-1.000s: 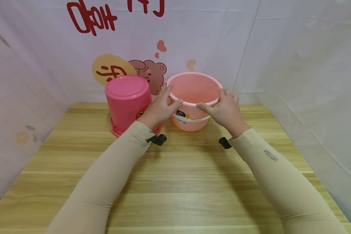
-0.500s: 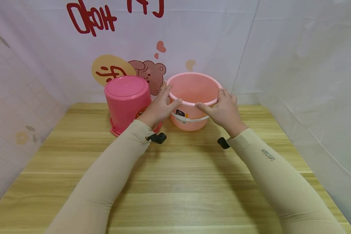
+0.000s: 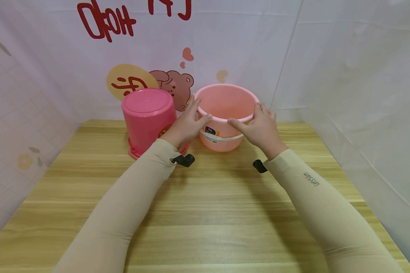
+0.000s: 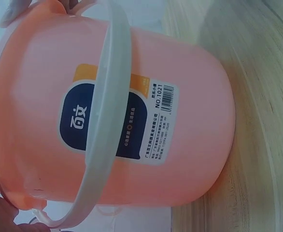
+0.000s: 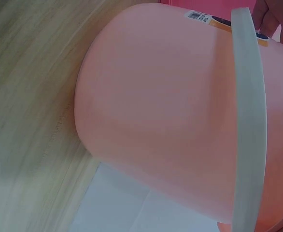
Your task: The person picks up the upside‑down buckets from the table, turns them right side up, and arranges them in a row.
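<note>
A light pink bucket [image 3: 230, 131] stands upright near the back of the table, its mouth facing up. My left hand [image 3: 184, 127] grips its rim on the left, thumb at the front edge. On the opposite side my right hand [image 3: 264, 131] holds the rim the same way, with the two thumbs pointing toward each other. The white handle [image 4: 115, 63] hangs down across the front, over a dark blue and white label [image 4: 161, 125]. In the right wrist view the handle [image 5: 250, 121] crosses the smooth bucket side [image 5: 156, 96]. Some fingertips are hidden behind the rim.
Just left of the hands, a darker pink bucket [image 3: 140, 129] stands upside down, partly behind the left wrist. A printed white backdrop [image 3: 253, 45] rises behind both buckets, and pale sheeting lines the sides of the wooden table [image 3: 208, 227].
My right hand and forearm have shifted very slightly left. Both hands keep their hold on the rim, and the light pink bucket stays in almost the same place.
</note>
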`<state>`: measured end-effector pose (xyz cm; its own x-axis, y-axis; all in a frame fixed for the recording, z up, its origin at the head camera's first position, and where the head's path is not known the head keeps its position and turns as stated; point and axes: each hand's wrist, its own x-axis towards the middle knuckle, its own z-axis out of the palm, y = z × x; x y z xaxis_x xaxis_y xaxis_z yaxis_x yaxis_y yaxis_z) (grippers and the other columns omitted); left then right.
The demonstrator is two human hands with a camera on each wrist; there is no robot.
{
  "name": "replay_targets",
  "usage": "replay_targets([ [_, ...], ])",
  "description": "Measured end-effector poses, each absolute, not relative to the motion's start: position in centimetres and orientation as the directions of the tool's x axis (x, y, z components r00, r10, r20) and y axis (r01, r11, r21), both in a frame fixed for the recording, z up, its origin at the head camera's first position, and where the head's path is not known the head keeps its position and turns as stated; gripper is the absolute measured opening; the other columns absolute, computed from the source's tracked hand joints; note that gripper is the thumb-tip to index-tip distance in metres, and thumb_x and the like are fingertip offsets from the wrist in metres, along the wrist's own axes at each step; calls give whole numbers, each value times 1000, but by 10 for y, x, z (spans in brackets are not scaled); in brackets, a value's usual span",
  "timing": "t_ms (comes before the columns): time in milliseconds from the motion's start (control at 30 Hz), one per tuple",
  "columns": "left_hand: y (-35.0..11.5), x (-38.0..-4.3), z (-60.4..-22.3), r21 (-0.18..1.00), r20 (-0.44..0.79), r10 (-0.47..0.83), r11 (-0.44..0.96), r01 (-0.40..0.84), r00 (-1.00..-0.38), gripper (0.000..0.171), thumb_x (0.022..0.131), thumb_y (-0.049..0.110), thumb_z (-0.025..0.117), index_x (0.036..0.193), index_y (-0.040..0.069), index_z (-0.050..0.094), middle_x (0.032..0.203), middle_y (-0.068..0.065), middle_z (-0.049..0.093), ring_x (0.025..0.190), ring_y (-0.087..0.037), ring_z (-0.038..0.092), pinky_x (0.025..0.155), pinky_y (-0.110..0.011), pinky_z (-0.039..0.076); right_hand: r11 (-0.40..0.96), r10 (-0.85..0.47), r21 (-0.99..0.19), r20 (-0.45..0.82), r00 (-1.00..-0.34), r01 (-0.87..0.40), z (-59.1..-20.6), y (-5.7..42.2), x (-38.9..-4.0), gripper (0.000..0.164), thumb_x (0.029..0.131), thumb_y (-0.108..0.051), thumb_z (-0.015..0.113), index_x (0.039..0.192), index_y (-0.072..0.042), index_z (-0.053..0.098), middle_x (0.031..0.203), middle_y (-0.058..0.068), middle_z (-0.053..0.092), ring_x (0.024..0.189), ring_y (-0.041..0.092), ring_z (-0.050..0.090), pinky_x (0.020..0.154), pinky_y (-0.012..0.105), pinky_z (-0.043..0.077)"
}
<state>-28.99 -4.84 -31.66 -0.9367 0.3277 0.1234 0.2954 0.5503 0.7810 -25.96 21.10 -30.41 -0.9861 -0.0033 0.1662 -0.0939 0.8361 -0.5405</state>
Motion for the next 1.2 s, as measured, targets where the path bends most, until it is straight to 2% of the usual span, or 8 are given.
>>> replay_targets([
  [333, -48, -292, -315, 772, 116, 326, 564, 291, -938, 86, 104, 58, 52, 171, 23, 11, 178, 2, -15, 166, -32, 3, 132, -61, 13, 821, -7, -561, 178, -984, -107, -305, 211, -260, 132, 82, -86, 62, 168, -1, 11, 176, 24, 9, 158, 49, 10, 122, 72, 28],
  [667, -48, -285, -316, 735, 155, 314, 597, 321, -937, 85, 104, 61, 51, 171, 23, 13, 178, 6, -11, 166, -27, 8, 131, -57, 20, 806, -9, -575, 225, -974, -140, -308, 211, -260, 128, 83, -83, 64, 165, 2, 17, 168, 22, 29, 151, 50, 19, 118, 69, 33],
  [733, -50, -281, -316, 723, 176, 315, 602, 339, -933, 87, 104, 60, 52, 171, 24, 11, 178, 9, -9, 166, -25, 9, 130, -55, 24, 802, -14, -574, 258, -966, -165, -309, 211, -258, 125, 85, -82, 64, 165, 1, 16, 168, 21, 27, 151, 50, 17, 120, 69, 29],
  [833, -57, -274, -314, 698, 215, 328, 607, 380, -920, 88, 104, 58, 55, 171, 26, 9, 178, 12, -4, 164, -26, 19, 126, -53, 34, 799, -37, -557, 327, -944, -225, -311, 209, -254, 121, 87, -78, 65, 166, 0, 17, 171, 21, 23, 154, 48, 13, 122, 69, 22],
  [900, -62, -268, -312, 667, 234, 340, 626, 405, -911, 86, 104, 56, 56, 171, 28, 10, 178, 12, -1, 161, -27, 30, 122, -53, 41, 803, -60, -535, 367, -928, -263, -312, 207, -250, 122, 88, -76, 66, 168, -1, 13, 176, 19, 12, 157, 47, 8, 125, 70, 15],
  [1000, -71, -260, -310, 614, 261, 375, 647, 453, -890, 84, 104, 51, 58, 171, 27, 13, 179, 8, 5, 161, -29, 30, 123, -55, 39, 808, -98, -497, 417, -904, -317, -313, 202, -244, 120, 88, -72, 69, 169, -3, 12, 176, 20, 8, 159, 47, 7, 126, 69, 14],
  [1133, -81, -249, -309, 542, 279, 431, 666, 512, -858, 83, 104, 46, 62, 170, 31, 15, 178, 3, 16, 165, -27, 14, 128, -58, 30, 811, -174, -416, 497, -850, -410, -316, 191, -234, 114, 89, -62, 74, 166, 2, 20, 173, 27, 18, 156, 51, 17, 125, 68, 16],
  [1200, -87, -243, -310, 504, 287, 458, 675, 539, -841, 83, 103, 44, 65, 170, 31, 18, 177, 1, 22, 165, -27, 18, 127, -58, 31, 806, -218, -368, 544, -811, -463, -319, 185, -229, 110, 88, -57, 77, 163, 6, 27, 170, 30, 25, 153, 53, 23, 124, 69, 17],
])
